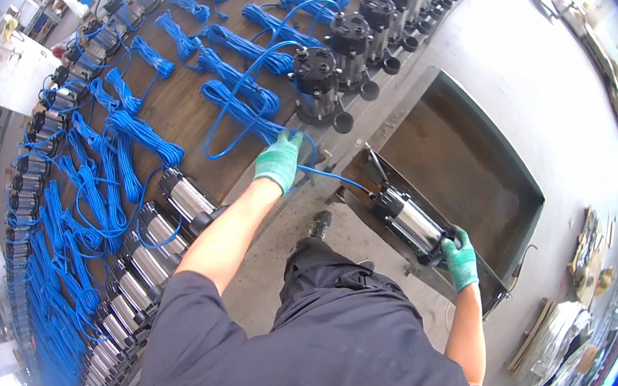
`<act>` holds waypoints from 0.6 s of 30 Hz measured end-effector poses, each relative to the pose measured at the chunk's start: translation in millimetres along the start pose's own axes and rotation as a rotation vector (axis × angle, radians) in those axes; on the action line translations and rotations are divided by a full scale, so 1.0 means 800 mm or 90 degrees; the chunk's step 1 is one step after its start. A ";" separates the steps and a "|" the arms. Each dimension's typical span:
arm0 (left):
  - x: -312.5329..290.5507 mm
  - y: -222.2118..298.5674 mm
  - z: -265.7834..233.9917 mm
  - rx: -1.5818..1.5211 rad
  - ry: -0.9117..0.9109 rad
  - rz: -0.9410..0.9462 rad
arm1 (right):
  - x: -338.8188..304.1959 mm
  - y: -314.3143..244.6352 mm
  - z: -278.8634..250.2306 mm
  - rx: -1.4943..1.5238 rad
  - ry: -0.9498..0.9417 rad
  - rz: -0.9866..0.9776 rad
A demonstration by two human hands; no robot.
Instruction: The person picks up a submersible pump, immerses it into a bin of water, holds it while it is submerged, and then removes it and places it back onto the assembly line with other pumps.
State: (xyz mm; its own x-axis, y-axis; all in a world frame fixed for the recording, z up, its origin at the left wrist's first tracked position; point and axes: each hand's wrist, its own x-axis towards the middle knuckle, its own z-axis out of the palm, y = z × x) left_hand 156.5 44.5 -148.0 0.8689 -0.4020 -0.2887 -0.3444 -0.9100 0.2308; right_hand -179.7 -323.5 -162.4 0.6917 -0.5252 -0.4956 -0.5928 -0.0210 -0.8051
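My left hand (280,164), in a green glove, is closed on the near end of a bundled blue cable (240,112) at the table's edge. From there the cable runs right to a steel-bodied submersible pump (411,218) with black ends. This pump lies tilted along a narrow metal trough in front of me. Around its lower black end, the fingers of my right hand (459,257) are curled, also in a green glove. Part of that grip is hidden behind the pump's end.
A long brown table (190,123) carries many blue cable bundles. Upright pumps (316,86) line its right edge; lying pumps (150,261) line its near left side. Beyond the trough is a wide rusty metal bin (451,143). Flat scraps and plastic (551,344) lie on the floor at right.
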 end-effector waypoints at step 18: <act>0.010 -0.192 -0.082 0.009 0.209 0.027 | -0.057 -0.194 0.140 0.079 -0.170 0.052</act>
State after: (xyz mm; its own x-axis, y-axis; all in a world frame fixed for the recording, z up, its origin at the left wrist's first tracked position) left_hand 239.3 187.8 -125.0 0.9214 -0.3870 0.0361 -0.3849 -0.8956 0.2232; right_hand -73.4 -200.8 -51.4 0.7379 -0.2777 -0.6152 -0.6071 0.1253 -0.7847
